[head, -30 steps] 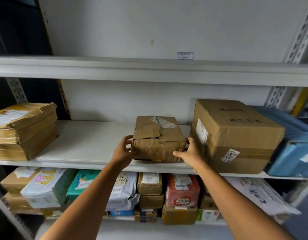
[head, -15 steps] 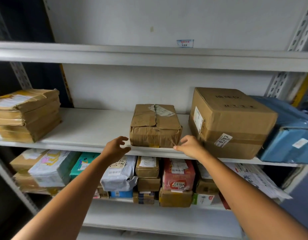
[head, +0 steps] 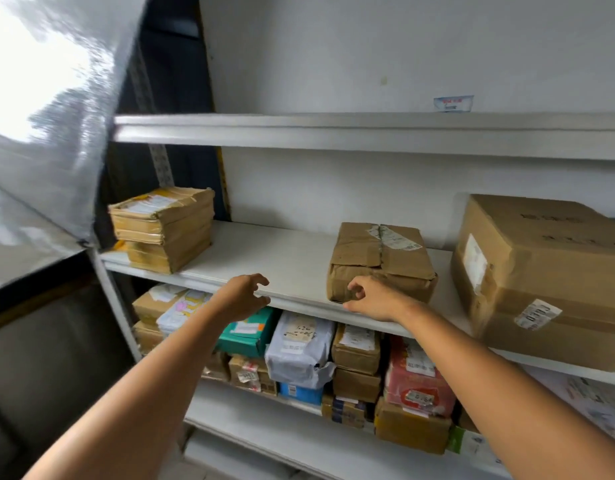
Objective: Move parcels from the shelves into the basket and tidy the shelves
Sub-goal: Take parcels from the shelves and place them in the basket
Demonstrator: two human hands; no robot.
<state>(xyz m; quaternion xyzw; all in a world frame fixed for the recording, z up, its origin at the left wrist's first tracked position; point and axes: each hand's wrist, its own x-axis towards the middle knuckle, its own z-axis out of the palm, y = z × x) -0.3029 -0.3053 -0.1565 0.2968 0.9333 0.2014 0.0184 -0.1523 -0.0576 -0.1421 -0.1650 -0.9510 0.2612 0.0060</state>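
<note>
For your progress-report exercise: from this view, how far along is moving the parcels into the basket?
Done: nothing provable; no basket shows. In hand: left hand and right hand hold nothing, the right just in front of the crumpled parcel. Left: that parcel, the taped stack, the large box and the lower-shelf parcels.

Large carton (head: 548, 282) partly beyond the right edge; print on the wall label (head: 453, 103) illegibly small and blurred.

On the middle shelf (head: 292, 265) a stack of flat parcels (head: 162, 226) sits at the left end, a wrapped parcel (head: 382, 261) right of centre and a large box (head: 541, 271) just right of it. Many parcels (head: 299, 348) crowd the shelf below (head: 257, 424)
</note>
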